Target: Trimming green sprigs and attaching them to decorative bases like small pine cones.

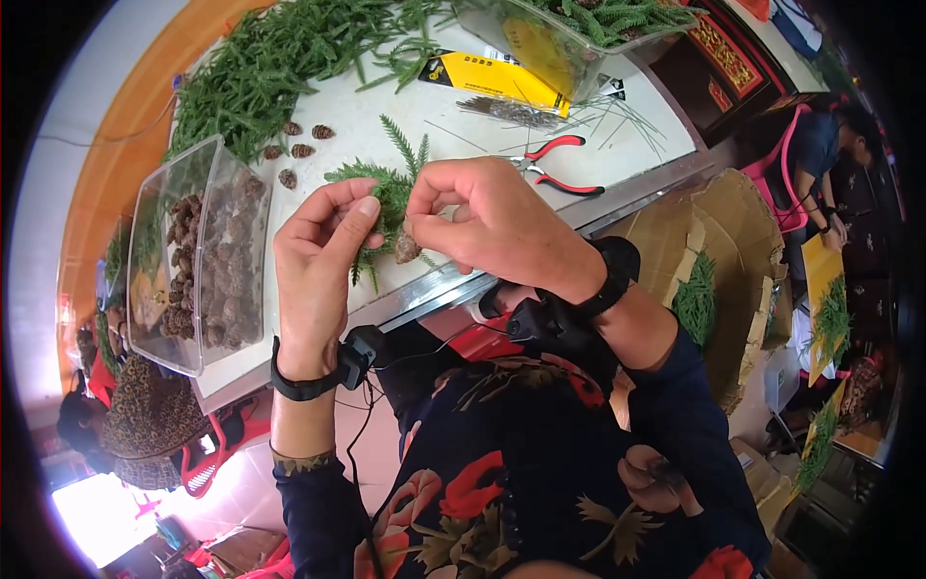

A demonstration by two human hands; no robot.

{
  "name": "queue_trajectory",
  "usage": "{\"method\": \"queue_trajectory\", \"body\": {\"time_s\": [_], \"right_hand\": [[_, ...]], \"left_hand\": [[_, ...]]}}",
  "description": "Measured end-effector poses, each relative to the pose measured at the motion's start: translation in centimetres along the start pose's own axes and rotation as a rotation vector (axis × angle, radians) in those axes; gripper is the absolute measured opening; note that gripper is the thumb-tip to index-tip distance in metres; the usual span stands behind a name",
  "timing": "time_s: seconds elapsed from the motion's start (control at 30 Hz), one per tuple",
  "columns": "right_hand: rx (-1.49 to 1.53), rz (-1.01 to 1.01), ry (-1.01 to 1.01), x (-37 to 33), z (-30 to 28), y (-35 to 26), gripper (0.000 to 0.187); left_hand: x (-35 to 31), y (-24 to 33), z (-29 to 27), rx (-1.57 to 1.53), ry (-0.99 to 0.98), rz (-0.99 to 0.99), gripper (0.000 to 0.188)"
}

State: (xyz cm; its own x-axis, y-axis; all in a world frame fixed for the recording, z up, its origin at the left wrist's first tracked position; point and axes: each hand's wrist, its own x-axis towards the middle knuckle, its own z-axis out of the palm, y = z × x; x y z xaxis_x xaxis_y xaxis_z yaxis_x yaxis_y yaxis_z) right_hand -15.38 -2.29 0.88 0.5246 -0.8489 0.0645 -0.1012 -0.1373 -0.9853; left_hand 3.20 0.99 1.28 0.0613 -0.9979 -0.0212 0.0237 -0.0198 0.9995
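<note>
In front of me, above the near edge of the white table (439,116), both hands meet around a green artificial pine sprig (394,193). Thumb and forefinger of my left hand (323,232) pinch it from the left side. My right hand (492,207) is closed at the sprig's right side, fingers curled toward the stems. A brown pine cone (407,248) hangs just below the right fingertips, against the greenery. Whether a wire lies between those fingers cannot be made out. Red-and-black pliers (558,145) rest on the table beyond my right hand.
A clear box (200,280) of pine cones stands at left, near loose cones (302,151). Green sprigs (260,72) are heaped behind. Yellow packaging (502,77), thin wires (627,125) and a clear tub (569,48) lie beyond. A cardboard box (743,241) and another person (820,159) are at right.
</note>
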Motion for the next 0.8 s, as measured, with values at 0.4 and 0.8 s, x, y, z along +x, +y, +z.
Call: {"method": "queue_trajectory", "body": {"time_s": [0.4,0.8], "right_hand": [[-0.325,-0.137,0.131,0.1,0.3,0.2,0.013],[-0.534,-0.228,0.278,-1.6,1.0,-0.2,0.009]], "left_hand": [[-0.5,-0.3,0.1,-0.006,0.023,0.026,0.020],[-0.8,-0.8,-0.3,-0.041,0.012,-0.052,0.019]]}}
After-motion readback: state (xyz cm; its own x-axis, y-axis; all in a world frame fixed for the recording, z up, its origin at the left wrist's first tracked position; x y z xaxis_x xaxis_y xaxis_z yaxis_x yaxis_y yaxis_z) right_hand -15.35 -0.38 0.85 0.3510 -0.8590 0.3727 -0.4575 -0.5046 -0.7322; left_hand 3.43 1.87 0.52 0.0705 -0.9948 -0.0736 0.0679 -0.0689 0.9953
